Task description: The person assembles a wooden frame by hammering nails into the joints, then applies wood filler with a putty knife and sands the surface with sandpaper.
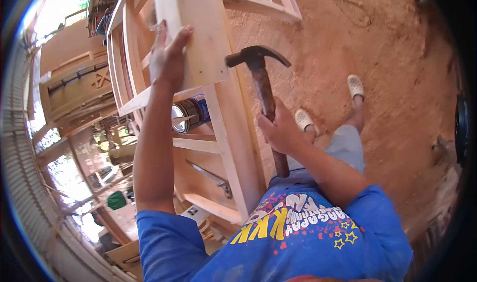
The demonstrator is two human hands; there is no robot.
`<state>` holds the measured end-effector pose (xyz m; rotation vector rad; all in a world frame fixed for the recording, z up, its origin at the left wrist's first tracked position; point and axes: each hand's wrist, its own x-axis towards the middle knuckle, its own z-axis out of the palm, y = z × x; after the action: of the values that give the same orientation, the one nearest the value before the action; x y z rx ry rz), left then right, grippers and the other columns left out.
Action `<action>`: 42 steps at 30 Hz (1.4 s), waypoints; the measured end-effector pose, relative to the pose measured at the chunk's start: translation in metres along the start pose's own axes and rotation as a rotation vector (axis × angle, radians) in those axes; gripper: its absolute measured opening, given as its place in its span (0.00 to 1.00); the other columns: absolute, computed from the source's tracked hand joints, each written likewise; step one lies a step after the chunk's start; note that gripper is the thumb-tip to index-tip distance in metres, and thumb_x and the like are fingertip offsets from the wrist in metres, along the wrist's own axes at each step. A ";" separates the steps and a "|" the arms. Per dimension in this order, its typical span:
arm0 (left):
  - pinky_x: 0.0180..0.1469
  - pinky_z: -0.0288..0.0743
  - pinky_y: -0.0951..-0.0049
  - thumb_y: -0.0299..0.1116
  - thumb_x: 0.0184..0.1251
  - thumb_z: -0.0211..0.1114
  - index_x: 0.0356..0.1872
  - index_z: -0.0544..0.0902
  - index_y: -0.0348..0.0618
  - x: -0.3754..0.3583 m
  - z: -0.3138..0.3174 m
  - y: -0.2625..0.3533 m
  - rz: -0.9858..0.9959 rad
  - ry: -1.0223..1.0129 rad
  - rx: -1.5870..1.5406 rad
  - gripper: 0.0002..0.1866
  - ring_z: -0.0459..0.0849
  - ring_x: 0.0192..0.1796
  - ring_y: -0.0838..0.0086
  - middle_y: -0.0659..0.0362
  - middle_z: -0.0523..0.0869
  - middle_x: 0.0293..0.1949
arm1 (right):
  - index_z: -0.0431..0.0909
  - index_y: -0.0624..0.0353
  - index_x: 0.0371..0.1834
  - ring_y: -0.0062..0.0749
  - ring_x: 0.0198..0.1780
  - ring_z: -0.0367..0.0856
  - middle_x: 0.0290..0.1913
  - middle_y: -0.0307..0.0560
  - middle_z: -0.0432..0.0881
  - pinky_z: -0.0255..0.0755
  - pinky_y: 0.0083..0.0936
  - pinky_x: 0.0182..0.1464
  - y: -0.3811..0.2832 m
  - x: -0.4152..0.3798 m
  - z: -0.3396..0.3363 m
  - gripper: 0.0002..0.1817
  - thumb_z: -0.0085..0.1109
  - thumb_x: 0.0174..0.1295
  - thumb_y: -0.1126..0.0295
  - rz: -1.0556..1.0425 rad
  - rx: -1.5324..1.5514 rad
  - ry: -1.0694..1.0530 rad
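My right hand (282,129) is wrapped around the dark wooden handle of a claw hammer (265,85). The hammer's head is up, its striking face close to the right edge of a pale wooden board (206,38). Small dark marks, perhaps nail heads, show near the board's lower end. My left hand (170,58) holds the board at its left side, thumb lying along the face; some of its fingers are partly hidden. The board lies against a wooden frame (231,147) with rails and slats.
Inside the frame stands a paint can (191,114), with a long metal tool (208,175) lower down. Another slatted wooden piece (263,3) is at the top. My feet in white clogs (355,85) stand on the reddish dirt floor (397,133). Timber pieces (74,83) are at left.
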<state>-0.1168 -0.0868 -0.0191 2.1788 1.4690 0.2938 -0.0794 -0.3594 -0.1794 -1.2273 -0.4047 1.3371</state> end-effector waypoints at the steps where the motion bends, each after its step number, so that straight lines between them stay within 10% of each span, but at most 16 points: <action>1: 0.77 0.69 0.53 0.76 0.58 0.66 0.88 0.58 0.47 -0.002 -0.002 0.003 -0.047 0.024 0.160 0.63 0.77 0.76 0.44 0.35 0.74 0.76 | 0.72 0.72 0.55 0.42 0.25 0.84 0.29 0.57 0.82 0.75 0.40 0.29 -0.007 0.002 -0.006 0.21 0.64 0.68 0.66 0.000 -0.034 0.077; 4: 0.79 0.65 0.58 0.74 0.61 0.63 0.86 0.61 0.38 -0.010 -0.004 0.019 -0.105 0.048 0.265 0.61 0.73 0.80 0.52 0.36 0.69 0.81 | 0.74 0.70 0.53 0.44 0.28 0.85 0.29 0.57 0.82 0.76 0.42 0.32 -0.042 -0.006 -0.046 0.20 0.64 0.68 0.65 0.112 -0.181 0.201; 14: 0.75 0.72 0.48 0.86 0.63 0.50 0.85 0.65 0.61 0.036 -0.009 0.039 -0.168 0.039 0.237 0.56 0.77 0.75 0.43 0.37 0.70 0.77 | 0.77 0.70 0.41 0.67 0.39 0.87 0.32 0.71 0.82 0.76 0.54 0.40 -0.042 -0.068 -0.312 0.11 0.58 0.64 0.70 0.245 -1.132 0.430; 15: 0.75 0.72 0.48 0.86 0.63 0.51 0.85 0.66 0.61 0.040 -0.009 0.041 -0.176 0.054 0.249 0.56 0.77 0.75 0.43 0.36 0.70 0.77 | 0.78 0.65 0.38 0.46 0.26 0.88 0.24 0.56 0.80 0.78 0.45 0.28 0.017 -0.074 -0.386 0.09 0.60 0.64 0.69 0.137 -1.201 0.427; 16: 0.74 0.72 0.48 0.86 0.63 0.51 0.84 0.67 0.61 0.046 -0.009 0.043 -0.182 0.073 0.264 0.55 0.77 0.74 0.43 0.36 0.70 0.77 | 0.80 0.66 0.41 0.46 0.22 0.86 0.22 0.55 0.80 0.78 0.45 0.26 0.038 -0.089 -0.411 0.09 0.61 0.63 0.71 0.069 -1.388 0.495; 18: 0.73 0.73 0.47 0.77 0.72 0.51 0.82 0.70 0.61 0.054 0.005 0.015 -0.086 0.145 0.301 0.46 0.78 0.73 0.41 0.38 0.73 0.76 | 0.81 0.66 0.42 0.44 0.22 0.87 0.23 0.55 0.82 0.80 0.42 0.23 0.017 -0.105 -0.413 0.07 0.61 0.64 0.74 0.543 -1.058 0.538; 22: 0.72 0.74 0.50 0.67 0.80 0.50 0.81 0.72 0.60 0.056 0.006 0.015 -0.093 0.202 0.306 0.37 0.79 0.72 0.44 0.47 0.77 0.75 | 0.82 0.69 0.42 0.52 0.34 0.93 0.33 0.65 0.88 0.84 0.49 0.34 0.011 -0.116 -0.442 0.12 0.68 0.59 0.72 0.822 -1.085 0.473; 32: 0.66 0.80 0.52 0.45 0.77 0.59 0.51 0.93 0.48 0.131 -0.053 -0.058 -0.275 0.380 0.133 0.18 0.89 0.58 0.48 0.46 0.92 0.51 | 0.82 0.65 0.40 0.46 0.27 0.90 0.29 0.58 0.87 0.81 0.46 0.28 -0.069 -0.025 -0.491 0.09 0.68 0.60 0.72 0.782 -1.350 0.161; 36: 0.66 0.81 0.52 0.40 0.74 0.62 0.51 0.94 0.49 0.216 -0.063 -0.111 -0.144 0.321 0.213 0.15 0.90 0.58 0.48 0.47 0.92 0.54 | 0.82 0.63 0.38 0.44 0.24 0.88 0.27 0.55 0.86 0.79 0.45 0.26 -0.107 0.036 -0.474 0.08 0.67 0.61 0.72 0.712 -1.296 0.237; 42: 0.67 0.82 0.53 0.32 0.76 0.55 0.55 0.92 0.43 0.319 -0.016 -0.186 -0.475 0.082 0.362 0.18 0.89 0.63 0.51 0.45 0.91 0.58 | 0.71 0.59 0.34 0.36 0.17 0.79 0.22 0.45 0.78 0.74 0.39 0.19 -0.184 0.119 -0.383 0.08 0.62 0.66 0.75 0.573 -1.036 0.404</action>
<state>-0.1470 0.2647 -0.1296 2.0027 2.1635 -0.0548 0.3596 -0.3794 -0.2190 -2.5748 -0.4885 1.3046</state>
